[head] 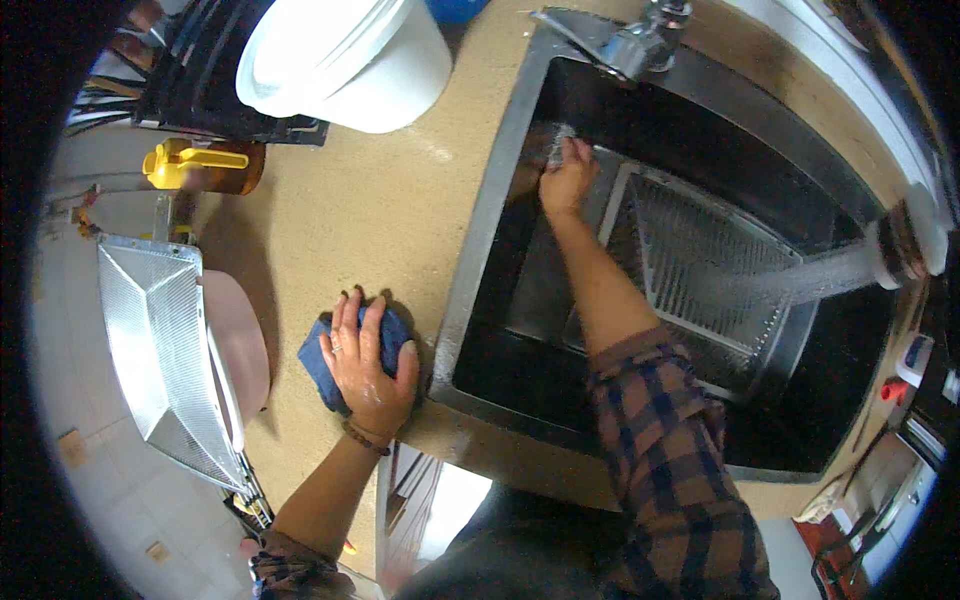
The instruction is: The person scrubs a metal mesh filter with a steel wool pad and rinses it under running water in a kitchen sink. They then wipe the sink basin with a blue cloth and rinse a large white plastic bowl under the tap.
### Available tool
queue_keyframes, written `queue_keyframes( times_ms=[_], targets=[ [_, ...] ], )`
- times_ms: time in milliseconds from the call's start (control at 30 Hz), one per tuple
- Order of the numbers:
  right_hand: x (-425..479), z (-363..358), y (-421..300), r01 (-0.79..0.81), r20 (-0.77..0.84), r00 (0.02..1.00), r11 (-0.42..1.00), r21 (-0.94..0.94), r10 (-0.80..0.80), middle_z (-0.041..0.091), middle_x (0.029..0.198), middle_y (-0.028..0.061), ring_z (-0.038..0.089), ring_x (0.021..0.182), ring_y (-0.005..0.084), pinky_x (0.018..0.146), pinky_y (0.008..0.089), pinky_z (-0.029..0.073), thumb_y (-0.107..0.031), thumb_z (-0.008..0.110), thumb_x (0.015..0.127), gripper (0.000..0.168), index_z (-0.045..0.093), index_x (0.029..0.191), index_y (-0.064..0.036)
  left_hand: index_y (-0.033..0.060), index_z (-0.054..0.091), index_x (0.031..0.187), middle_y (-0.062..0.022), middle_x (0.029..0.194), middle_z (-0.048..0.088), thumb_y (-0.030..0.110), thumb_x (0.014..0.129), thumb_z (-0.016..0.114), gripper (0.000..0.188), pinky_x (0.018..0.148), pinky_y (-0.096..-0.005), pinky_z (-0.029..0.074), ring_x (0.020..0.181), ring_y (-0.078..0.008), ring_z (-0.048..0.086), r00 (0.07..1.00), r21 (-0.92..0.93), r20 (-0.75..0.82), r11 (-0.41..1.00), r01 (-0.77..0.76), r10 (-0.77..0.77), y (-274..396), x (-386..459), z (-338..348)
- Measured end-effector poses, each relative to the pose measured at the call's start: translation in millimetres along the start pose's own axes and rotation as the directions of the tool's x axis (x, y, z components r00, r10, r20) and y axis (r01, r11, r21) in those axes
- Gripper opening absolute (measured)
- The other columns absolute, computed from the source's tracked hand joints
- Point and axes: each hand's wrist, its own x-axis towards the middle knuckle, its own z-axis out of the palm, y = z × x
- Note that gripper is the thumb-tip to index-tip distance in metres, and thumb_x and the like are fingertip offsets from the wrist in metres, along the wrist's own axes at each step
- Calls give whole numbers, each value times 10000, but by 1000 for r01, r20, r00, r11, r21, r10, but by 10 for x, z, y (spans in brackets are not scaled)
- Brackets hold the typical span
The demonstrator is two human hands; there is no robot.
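Observation:
My left hand [366, 367] rests palm down, fingers apart, on a folded blue cloth [397, 330] on the counter, left of the sink. Inside the dark sink [480, 277], my right hand [568, 180] grips a silvery scouring pad [559, 142], partly hidden by the fingers. The pad is near the far left end of a metal pan-like piece [540, 281] lying in the basin. A framed, ribbed metal panel [712, 247] sits over that piece. From the right, water sprays onto the panel out of a spray head [904, 236]. My right forearm covers part of the metal.
A chrome faucet [645, 41] stands behind the sink. On the tan counter [360, 202] are a white lidded tub [360, 67], a yellow-lidded jug [199, 165] and a black rack [210, 67]. At left, a metal mesh filter [157, 360] leans on a pink container [240, 352].

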Motion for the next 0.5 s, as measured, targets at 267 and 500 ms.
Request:
queue_keyframes(
  times_ms=[267,500],
  targets=[
    [153,-202,-367,-4,-134,990,950,311,48,541,960,164,526,898,321,804,336,422,-77,635,697,223,602,913,-36,58,439,1194,-174,1294,368,228,738,517,493,1001,-482,156,1228,-339,304,998,7,48,999,46,-47,-18,-130,-43],
    [-299,-793,-1073,-206,76,978,825,526,196,507,871,159,477,877,318,791,380,380,15,568,688,208,502,883,-20,100,470,1173,-169,1277,374,212,708,555,485,967,-548,171,1226,-343,307,998,-54,5,996,66,-66,-47,-147,11]
  ],
)
